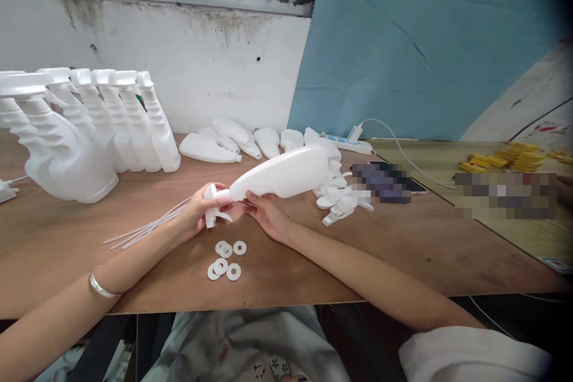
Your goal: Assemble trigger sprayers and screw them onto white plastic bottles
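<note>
Finished row, left edge: white spray bottles (125,125), upright, heads fitted.
Left wrist: metal bangle (101,286).
Tubes: thin white tubes (147,228), fanned on the brown tabletop (286,268), left of centre, partly behind the forearm.
Left hand (197,209): closed around a white spray head (211,209), near frame centre; trigger hangs downward.
Clothing print, bottom centre: reddish lettering or motif (224,355), too small for me to read.
Rings: flat white rings (228,273), some overlapping, below the hands.
Loose bottles: white bottles (210,148), lying on their sides, behind the hands.
Right hand (267,213): gripping the neck end of the held bottle (284,173), thumb and fingers curled on it from below.
Held bottle: centre of frame, tilted, base up to the right, neck at the spray head; whether threaded, cannot tell.
Heads pile: loose spray heads (340,203), right of centre.
Power strip (344,143): white and blue, plug inserted.
Far right: yellow pieces (519,158), heaped; small printed label (555,265) below, illegible.
</note>
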Tool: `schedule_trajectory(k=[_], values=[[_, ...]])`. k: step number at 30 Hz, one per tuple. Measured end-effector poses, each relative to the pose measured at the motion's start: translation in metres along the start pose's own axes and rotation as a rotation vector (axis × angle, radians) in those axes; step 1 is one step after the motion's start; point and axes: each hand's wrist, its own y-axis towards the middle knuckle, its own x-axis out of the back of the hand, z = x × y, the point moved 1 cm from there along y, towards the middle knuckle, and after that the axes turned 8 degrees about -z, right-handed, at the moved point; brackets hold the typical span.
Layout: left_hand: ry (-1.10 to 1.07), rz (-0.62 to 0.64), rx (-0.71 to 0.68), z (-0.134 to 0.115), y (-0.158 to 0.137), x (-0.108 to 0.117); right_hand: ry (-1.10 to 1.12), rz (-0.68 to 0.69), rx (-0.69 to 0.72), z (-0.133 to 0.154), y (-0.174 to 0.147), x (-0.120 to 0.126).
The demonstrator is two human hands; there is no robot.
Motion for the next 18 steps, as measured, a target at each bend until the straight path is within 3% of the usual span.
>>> schedule_trajectory(k=[4,11,18], values=[[-0.034,0.036,0.026,-0.0013,-0.0029,-0.0011,0.001,0.0,0.006,-0.0001,0.001,-0.0001],[0.022,0.119,0.209,-0.0012,0.0001,-0.0001,-0.021,0.01,0.015,0.0004,-0.0005,0.0007],[-0.032,0.125,0.077,-0.0008,0.001,0.0021,-0.017,0.002,0.016,0.0019,-0.0014,-0.0006]])
